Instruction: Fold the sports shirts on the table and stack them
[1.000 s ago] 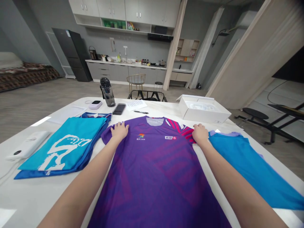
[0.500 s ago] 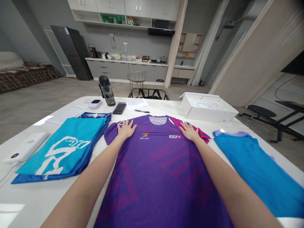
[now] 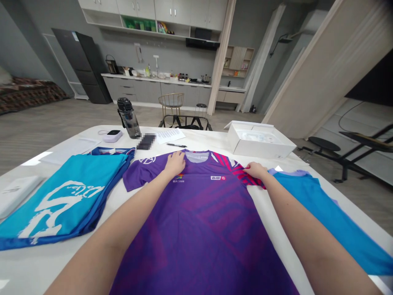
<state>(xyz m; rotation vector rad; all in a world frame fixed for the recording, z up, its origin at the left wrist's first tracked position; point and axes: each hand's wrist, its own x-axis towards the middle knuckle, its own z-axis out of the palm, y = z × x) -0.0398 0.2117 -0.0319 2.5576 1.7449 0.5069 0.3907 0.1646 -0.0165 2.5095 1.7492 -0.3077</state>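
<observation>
A purple T-shirt (image 3: 202,213) with pink stripes on its right shoulder lies spread front side up on the white table. My left hand (image 3: 175,164) is on its left shoulder beside the collar, fingers drawn together and bent down on the cloth; the fingertips are partly hidden. At the striped right sleeve, my right hand (image 3: 257,169) pinches the fabric between thumb and fingers. Folded turquoise and dark blue shirts (image 3: 70,192) lie stacked to the left. A blue garment (image 3: 319,209), with lilac cloth showing under it, lies to the right.
Along the table's far side are a water bottle (image 3: 129,119), a small lilac device (image 3: 112,136), a pixelated dark object (image 3: 146,141), a pen (image 3: 177,145), printed paper (image 3: 170,135) and an open white box (image 3: 260,141). A white device (image 3: 18,194) sits at far left.
My left hand has slid inward toward the collar and its spread fingers have drawn together. My right hand has moved outward from the shoulder and now pinches the striped sleeve.
</observation>
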